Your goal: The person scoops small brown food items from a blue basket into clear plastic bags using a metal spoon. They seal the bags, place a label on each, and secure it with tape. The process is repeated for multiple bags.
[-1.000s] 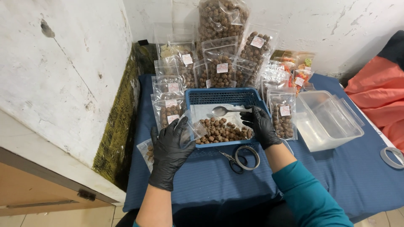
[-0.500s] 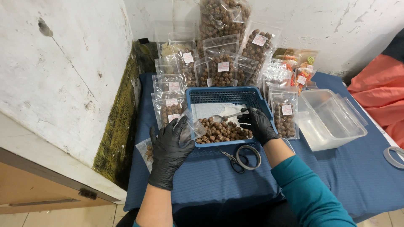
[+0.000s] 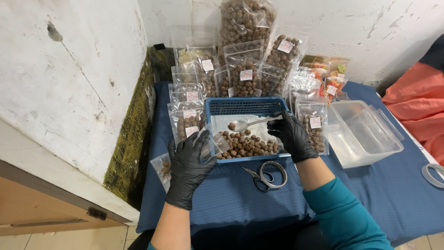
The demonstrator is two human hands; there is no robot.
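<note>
Both my hands wear black gloves. My right hand [image 3: 292,135] grips the handle of a metal spoon [image 3: 249,123], its bowl over the blue plastic basket [image 3: 243,107] with one brown ball in it. A heap of small brown balls [image 3: 247,145] lies in the basket's near half. My left hand [image 3: 188,163] holds a clear plastic pouch [image 3: 213,143] at the basket's near left corner, its mouth tilted toward the balls.
Several filled clear pouches with labels [image 3: 245,74] stand behind and to both sides of the basket. Scissors [image 3: 266,175] lie on the blue cloth [image 3: 370,194] in front. Empty clear tubs [image 3: 363,134] sit right. A white wall [image 3: 69,83] rises at the left.
My right hand has drawn the spoon back a little toward the right of the basket. My left hand has stayed at the near left corner with the pouch.
</note>
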